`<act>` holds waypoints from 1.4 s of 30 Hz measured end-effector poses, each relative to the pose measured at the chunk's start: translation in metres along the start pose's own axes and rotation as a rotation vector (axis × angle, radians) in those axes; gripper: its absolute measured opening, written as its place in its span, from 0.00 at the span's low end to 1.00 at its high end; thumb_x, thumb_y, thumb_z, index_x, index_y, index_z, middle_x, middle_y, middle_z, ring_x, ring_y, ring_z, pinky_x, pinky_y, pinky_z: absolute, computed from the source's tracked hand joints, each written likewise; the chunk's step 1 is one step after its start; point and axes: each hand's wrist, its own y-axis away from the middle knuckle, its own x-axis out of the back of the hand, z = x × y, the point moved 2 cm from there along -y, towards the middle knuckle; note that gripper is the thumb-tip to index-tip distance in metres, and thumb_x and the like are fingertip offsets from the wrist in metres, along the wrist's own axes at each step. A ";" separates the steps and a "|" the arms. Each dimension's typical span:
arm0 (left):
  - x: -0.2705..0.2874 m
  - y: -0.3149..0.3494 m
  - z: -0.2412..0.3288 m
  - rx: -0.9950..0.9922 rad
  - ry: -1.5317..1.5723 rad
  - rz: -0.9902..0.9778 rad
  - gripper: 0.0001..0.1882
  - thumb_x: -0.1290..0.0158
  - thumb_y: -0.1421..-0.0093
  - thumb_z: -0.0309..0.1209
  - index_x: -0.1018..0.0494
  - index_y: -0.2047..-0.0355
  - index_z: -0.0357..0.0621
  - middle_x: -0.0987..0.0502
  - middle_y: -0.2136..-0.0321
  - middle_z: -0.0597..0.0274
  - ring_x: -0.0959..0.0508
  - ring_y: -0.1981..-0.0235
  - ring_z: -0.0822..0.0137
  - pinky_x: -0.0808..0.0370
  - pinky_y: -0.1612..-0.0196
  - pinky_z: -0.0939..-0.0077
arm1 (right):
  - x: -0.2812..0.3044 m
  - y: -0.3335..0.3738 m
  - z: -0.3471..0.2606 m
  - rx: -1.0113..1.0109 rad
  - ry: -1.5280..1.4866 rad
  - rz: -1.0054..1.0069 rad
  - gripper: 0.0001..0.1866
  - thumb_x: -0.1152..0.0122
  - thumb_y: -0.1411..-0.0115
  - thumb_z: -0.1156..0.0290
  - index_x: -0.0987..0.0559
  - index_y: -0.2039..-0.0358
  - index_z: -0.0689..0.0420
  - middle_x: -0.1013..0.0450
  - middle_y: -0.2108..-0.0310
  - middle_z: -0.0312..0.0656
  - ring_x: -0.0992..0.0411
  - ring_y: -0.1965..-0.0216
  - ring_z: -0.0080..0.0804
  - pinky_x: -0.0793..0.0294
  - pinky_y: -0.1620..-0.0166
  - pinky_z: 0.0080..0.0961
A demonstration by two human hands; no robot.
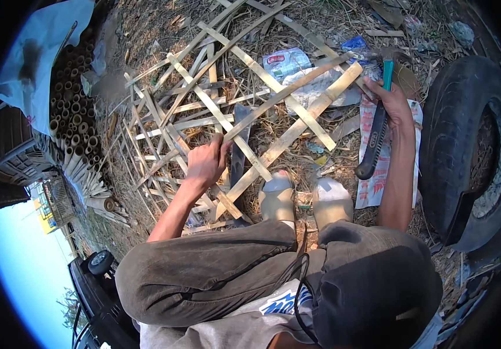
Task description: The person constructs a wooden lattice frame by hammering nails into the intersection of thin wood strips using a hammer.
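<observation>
In front of my feet lies a lattice of crossed, split bamboo strips (314, 113), partly raised off the ground. My left hand (204, 164) is closed on a strip at the lattice's near left part, with the fingertips mostly hidden. On the right, my right hand (394, 104) is wrapped round a hammer (374, 142) with a black and green handle. Its dark head points away from me, and the rounded handle end hangs toward me. The thumb side of that hand is close to the lattice's right end; whether it touches a strip I cannot tell.
A black tyre (454, 139) stands close by my right arm. Printed paper (364, 192) lies under the hammer, and plastic wrappers (286, 63) lie beyond the lattice. Cut bamboo poles (76, 113) are stacked at the left. A dark vehicle (96, 291) is at lower left.
</observation>
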 end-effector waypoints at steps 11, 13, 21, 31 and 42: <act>-0.004 -0.004 -0.026 -0.048 0.205 0.048 0.15 0.53 0.25 0.43 0.32 0.61 0.44 0.28 0.84 0.44 0.22 0.78 0.39 0.30 0.75 0.47 | -0.023 0.039 0.032 -0.019 -0.046 -0.104 0.15 0.27 0.38 0.73 0.30 0.67 0.55 0.17 0.60 0.52 0.18 0.64 0.25 0.18 0.60 0.20; 0.004 0.006 -0.029 -0.033 0.200 0.034 0.17 0.54 0.25 0.46 0.28 0.51 0.46 0.25 0.81 0.43 0.21 0.76 0.40 0.26 0.72 0.48 | -0.027 0.050 0.035 -0.088 -0.059 -0.091 0.16 0.26 0.40 0.74 0.30 0.66 0.55 0.17 0.59 0.52 0.18 0.64 0.26 0.18 0.60 0.19; -0.025 0.052 -0.077 0.738 0.271 0.741 0.30 0.52 0.28 0.54 0.27 0.47 0.35 0.24 0.60 0.51 0.24 0.62 0.62 0.28 0.58 0.66 | 0.006 0.083 0.006 0.050 0.654 0.281 0.24 0.29 0.37 0.53 0.21 0.70 0.65 0.19 0.70 0.46 0.23 0.71 0.30 0.23 0.62 0.29; -0.054 0.072 -0.102 1.050 1.087 0.504 0.32 0.50 0.30 0.58 0.24 0.71 0.38 0.27 0.83 0.65 0.26 0.84 0.72 0.31 0.82 0.75 | -0.059 -0.009 -0.077 0.228 0.437 -0.016 0.29 0.31 0.35 0.50 0.17 0.60 0.71 0.17 0.63 0.48 0.18 0.63 0.28 0.19 0.55 0.24; -0.034 0.056 -0.078 0.812 0.578 0.589 0.42 0.53 0.29 0.63 0.35 0.91 0.42 0.41 0.91 0.73 0.44 0.84 0.74 0.51 0.79 0.69 | -0.087 -0.091 -0.063 0.067 0.443 -0.336 0.20 0.20 0.44 0.57 0.18 0.67 0.60 0.18 0.67 0.41 0.19 0.67 0.24 0.18 0.60 0.19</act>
